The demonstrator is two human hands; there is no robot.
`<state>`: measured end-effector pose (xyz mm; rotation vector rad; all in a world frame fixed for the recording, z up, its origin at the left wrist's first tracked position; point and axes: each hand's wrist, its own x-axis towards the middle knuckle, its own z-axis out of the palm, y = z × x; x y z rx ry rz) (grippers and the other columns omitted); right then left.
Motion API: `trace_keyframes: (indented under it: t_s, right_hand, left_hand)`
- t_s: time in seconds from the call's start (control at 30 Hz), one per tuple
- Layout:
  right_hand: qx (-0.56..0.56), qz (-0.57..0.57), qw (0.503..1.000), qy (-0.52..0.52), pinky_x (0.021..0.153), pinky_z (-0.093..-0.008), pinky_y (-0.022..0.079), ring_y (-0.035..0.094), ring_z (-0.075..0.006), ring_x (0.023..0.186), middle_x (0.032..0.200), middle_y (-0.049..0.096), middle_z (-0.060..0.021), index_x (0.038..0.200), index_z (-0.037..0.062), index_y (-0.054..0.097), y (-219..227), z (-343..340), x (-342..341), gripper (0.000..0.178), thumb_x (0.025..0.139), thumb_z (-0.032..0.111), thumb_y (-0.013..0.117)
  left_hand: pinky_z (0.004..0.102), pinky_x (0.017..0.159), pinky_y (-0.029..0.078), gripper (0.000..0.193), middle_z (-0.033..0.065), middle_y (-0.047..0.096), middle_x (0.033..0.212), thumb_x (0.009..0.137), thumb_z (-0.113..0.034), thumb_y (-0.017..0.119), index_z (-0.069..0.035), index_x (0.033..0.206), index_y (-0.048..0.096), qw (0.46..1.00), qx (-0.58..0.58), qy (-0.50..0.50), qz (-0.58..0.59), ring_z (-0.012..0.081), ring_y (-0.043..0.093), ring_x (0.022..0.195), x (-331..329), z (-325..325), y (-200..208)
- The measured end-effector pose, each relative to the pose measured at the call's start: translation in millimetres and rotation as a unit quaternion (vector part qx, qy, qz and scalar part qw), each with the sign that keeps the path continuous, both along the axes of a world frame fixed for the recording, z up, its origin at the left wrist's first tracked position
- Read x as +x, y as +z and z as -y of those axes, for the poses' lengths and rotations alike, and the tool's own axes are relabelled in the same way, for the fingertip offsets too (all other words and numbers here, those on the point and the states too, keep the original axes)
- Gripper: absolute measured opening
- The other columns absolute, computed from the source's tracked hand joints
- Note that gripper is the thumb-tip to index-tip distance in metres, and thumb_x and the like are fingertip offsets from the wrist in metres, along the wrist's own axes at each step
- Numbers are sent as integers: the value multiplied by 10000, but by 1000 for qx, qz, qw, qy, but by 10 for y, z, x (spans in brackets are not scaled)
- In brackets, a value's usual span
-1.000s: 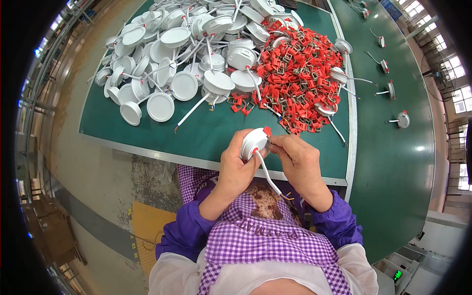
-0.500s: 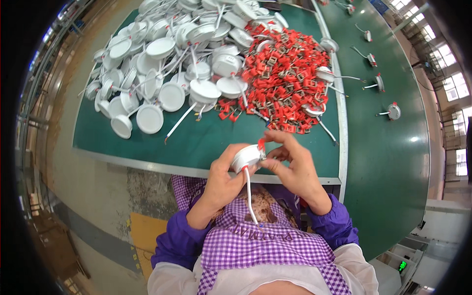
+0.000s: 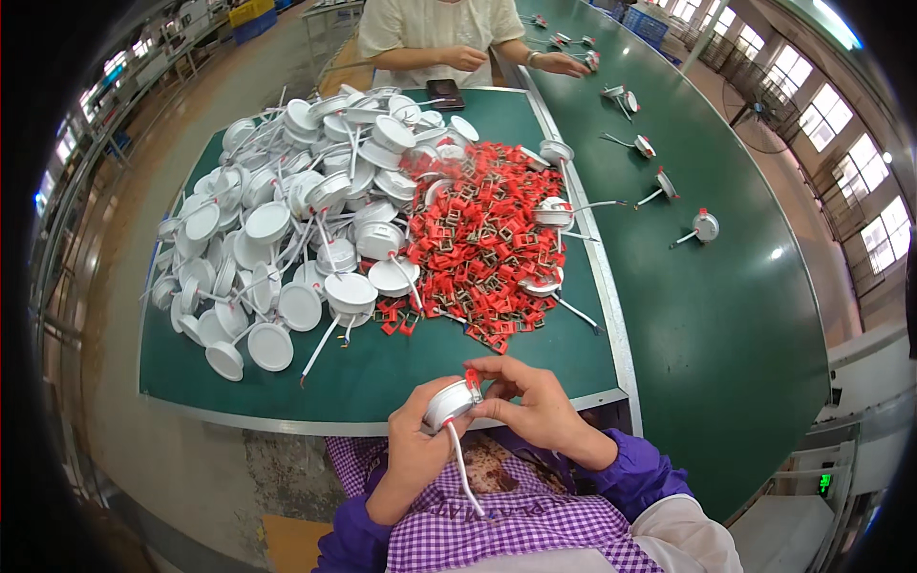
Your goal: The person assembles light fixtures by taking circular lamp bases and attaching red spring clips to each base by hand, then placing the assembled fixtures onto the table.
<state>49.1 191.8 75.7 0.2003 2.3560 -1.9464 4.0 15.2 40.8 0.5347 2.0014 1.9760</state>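
Note:
Just over the near edge of the table, my left hand [image 3: 409,444] is closed around a small round white downlight [image 3: 447,405]. The lamp is tilted, and its white cable [image 3: 463,477] dangles over my apron. On the rim facing right sits a red spring clip [image 3: 472,380]. My right hand [image 3: 535,406] pinches at this clip, index finger on top and thumb below. The fingers partly hide the clip's metal part. Beyond my hands lie a heap of red clips [image 3: 487,239] and, to its left, a large pile of white downlights [image 3: 267,222].
A long green surface [image 3: 707,363] runs along the right, beyond a pale metal edge [image 3: 607,301], with several lamps spaced along it. At the table's far end stands another person [image 3: 435,38], one hand over that surface. A dark phone-like object [image 3: 445,94] lies near them.
The view has tilted up, so the table sits lower and the other person shows at the far end. My hands stay at the same lamp and clip.

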Motion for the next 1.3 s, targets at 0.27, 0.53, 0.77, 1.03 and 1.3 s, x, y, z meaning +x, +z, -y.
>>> trace_keyframes:
  t_s: [0.27,0.53,0.77,1.03,1.3]
  right_hand:
    - [-126,66,990,-20,668,-237,533,620,-71,781,1067,678,-109,1254,-22,578,-253,-216,103,453,841,66,742]
    - [315,-32,904,-288,651,-266,509,613,-124,712,957,694,-100,1176,-12,646,-43,-1455,381,394,814,119,731]
    - [365,-116,875,-296,614,-277,488,597,-139,660,954,693,-99,1140,16,665,-155,-1379,170,314,842,92,726]
    - [367,-189,906,-87,672,-406,517,640,-327,779,887,628,-122,985,62,680,-551,-229,-426,161,832,110,696]
    - [514,-159,842,-35,718,-437,503,592,-322,891,902,561,-136,878,18,610,-727,-96,-768,116,813,96,665]
  left_hand:
    - [308,769,538,418,113,685,982,812,-85,756,-23,1189,588,997,-26,-67,27,158,654,876,83,-104,-127]
    - [362,867,512,508,136,664,1137,802,-60,735,-38,1279,562,994,-91,-9,-66,234,635,1062,-162,-22,-89]
    - [405,937,462,489,153,630,1167,753,52,637,-29,1233,591,864,-281,111,-403,342,566,1148,-952,247,124]
    - [399,885,429,313,140,633,1066,784,-66,613,-20,1092,649,669,-532,100,-509,308,572,1105,-1534,169,-104]
    - [418,917,448,476,143,589,1240,762,-3,650,-38,1231,575,671,-587,88,-444,292,555,1159,-1566,83,-176]
